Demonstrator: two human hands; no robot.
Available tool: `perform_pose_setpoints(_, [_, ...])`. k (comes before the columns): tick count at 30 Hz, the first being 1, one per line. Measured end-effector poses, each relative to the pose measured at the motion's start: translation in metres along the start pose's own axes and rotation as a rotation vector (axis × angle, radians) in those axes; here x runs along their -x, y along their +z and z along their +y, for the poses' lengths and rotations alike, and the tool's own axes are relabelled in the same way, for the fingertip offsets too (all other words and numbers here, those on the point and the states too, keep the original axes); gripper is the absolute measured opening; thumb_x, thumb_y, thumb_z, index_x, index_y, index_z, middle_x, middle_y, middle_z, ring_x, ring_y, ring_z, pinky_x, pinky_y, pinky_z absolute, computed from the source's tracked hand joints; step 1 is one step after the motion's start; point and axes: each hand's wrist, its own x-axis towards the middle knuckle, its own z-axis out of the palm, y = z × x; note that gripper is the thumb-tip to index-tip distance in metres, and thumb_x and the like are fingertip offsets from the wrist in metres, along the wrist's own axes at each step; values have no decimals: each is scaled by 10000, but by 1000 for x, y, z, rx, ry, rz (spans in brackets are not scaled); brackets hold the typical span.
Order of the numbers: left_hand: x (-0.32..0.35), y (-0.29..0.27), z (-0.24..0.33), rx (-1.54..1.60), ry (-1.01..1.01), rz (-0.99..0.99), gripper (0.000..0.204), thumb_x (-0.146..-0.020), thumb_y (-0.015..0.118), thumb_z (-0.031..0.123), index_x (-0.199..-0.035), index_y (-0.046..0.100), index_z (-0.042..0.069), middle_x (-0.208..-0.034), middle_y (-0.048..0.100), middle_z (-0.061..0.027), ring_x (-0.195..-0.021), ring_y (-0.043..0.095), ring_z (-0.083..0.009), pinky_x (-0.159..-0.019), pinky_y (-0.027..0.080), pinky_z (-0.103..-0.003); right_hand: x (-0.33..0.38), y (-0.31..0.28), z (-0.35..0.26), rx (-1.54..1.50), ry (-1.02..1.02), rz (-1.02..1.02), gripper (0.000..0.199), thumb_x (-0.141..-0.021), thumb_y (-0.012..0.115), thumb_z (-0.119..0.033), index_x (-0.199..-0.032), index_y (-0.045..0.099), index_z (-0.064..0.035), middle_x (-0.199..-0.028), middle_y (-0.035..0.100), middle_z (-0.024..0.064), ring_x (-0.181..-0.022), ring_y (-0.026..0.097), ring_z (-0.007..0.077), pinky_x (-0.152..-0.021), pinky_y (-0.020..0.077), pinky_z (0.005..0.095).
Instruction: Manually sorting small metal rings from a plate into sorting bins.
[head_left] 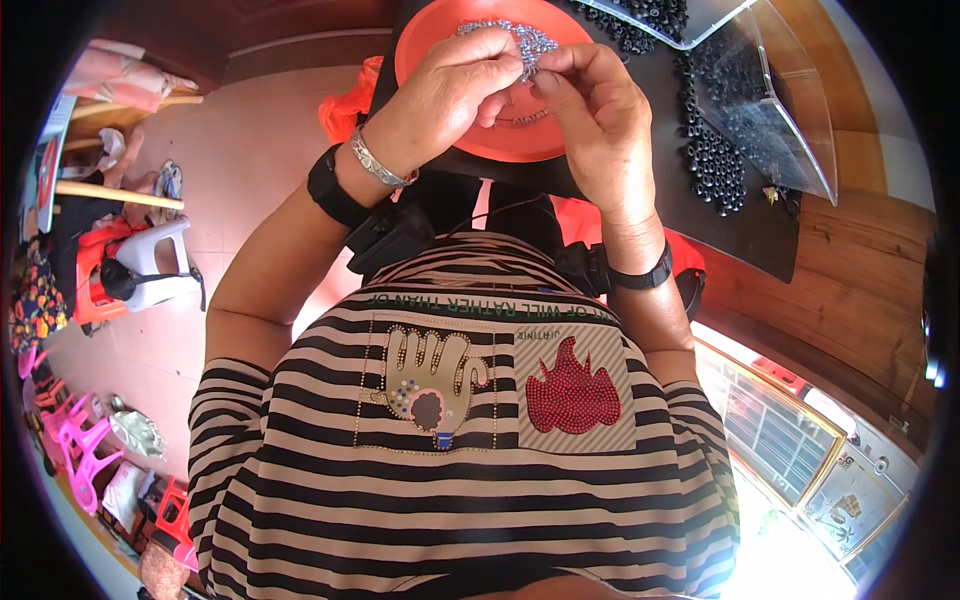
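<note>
Working over the orange-red dish (pixel 440 22), your left hand (pixel 460 85) and right hand (pixel 605 120) meet fingertip to fingertip, thumb and fingers of each pinched closed; anything in either pinch is too small to tell. Silvery-blue beads (pixel 538 42) heap inside the dish, just beyond your fingertips. Right of the dish: loose black beads (pixel 715 172) on the black surface (pixel 690 220), beside a clear plastic box (pixel 812 130).

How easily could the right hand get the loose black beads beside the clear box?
Probably yes: nothing seems between the right hand and those black beads, though its fingers look busy above the orange-red dish.
</note>
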Motion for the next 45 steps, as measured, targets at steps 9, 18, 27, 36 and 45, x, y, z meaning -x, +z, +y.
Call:
perform_pose_setpoints(9, [-1, -7, -4, -75, 52, -28, 232, -1006, 447, 288, -958, 546, 83, -722, 499, 33, -672, 468, -58, -606, 365, -217, -2, -2, 6, -38, 44, 51, 183, -985, 583, -153, -1045, 619, 17, -864, 652, 30, -810, 600, 93, -764, 487, 230])
perform_pose_setpoints(18, [-5, -2, -10, -321, 288, 40, 125, -957, 498, 108, -995, 537, -4, -760, 568, -107, -682, 545, -251, -636, 453, -359, 1, -3, 6, -75, 104, -93, 339, -1025, 518, -311, -942, 639, -6, -783, 618, 16, -737, 547, 86, -695, 460, 241])
perform_pose_setpoints(27, [-4, 0, -14, -368, 316, 40, 115, -947, 517, 72, -1038, 540, 5, -868, 609, -131, -791, 622, -271, -699, 491, -375, -4, -3, 7, 30, 245, -151, 369, -998, 550, -367, -954, 654, -16, -777, 621, 4, -711, 552, 87, -662, 458, 232])
perform_pose_setpoints(36, [-3, -7, -5, -122, 118, -62, 223, -1010, 459, 243, -932, 533, 48, -653, 424, 21, -597, 397, -72, -560, 354, -229, 0, 2, 9, 223, -106, -22, 220, -1002, 555, -205, -995, 665, -14, -830, 662, 10, -777, 595, 91, -731, 479, 236])
perform_pose_setpoints(45, [-6, -18, -3, -400, 151, 6, 269, -995, 469, 279, -894, 523, 36, -666, 473, -4, -591, 431, -110, -557, 370, -278, -6, -9, 9, -213, 170, -90, 298, -1016, 529, -249, -1009, 672, 13, -808, 655, 34, -749, 579, 101, -746, 472, 243])
